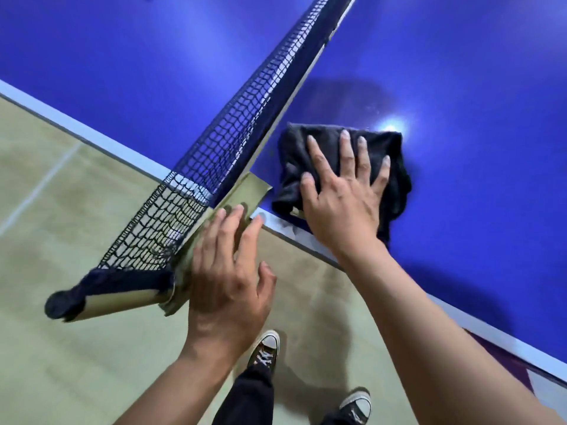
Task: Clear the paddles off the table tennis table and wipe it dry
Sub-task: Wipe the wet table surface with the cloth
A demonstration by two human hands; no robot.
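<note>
Wiping here probably goes best with steady downward pressure and overlapping strokes along the near edge of the table tennis table. Working outward from the net should leave no wet strip beside the net clamp. The right hand lies flat on the dark cloth, fingers spread and straight. It presses the cloth to the tabletop just beside the net at that near edge, wrist over the white border. The left hand rests on the clamp with fingers straight and apart, gripping nothing, apparently bracing it. No paddles are in view.
</note>
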